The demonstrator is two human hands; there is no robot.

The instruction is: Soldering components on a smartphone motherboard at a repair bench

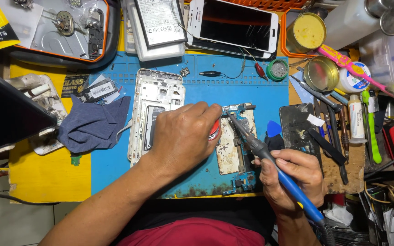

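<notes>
A phone circuit board [235, 146] with a worn metal shield lies on the blue work mat [197, 82]. My right hand [290, 180] grips a blue-handled soldering iron [270, 159], its tip touching the board's upper end near my left fingertips. My left hand [183, 134] rests over the board's left edge, fingers closed on a small red item [214, 130], mostly hidden. A white phone frame [153, 107] lies just left of my left hand.
A dark blue cloth [92, 123] lies at the mat's left. A white phone [233, 25], a battery [160, 20] and an orange-rimmed tray [64, 27] sit at the back. Tins [306, 32], tweezers, tubes and a cracked phone [299, 130] crowd the right side.
</notes>
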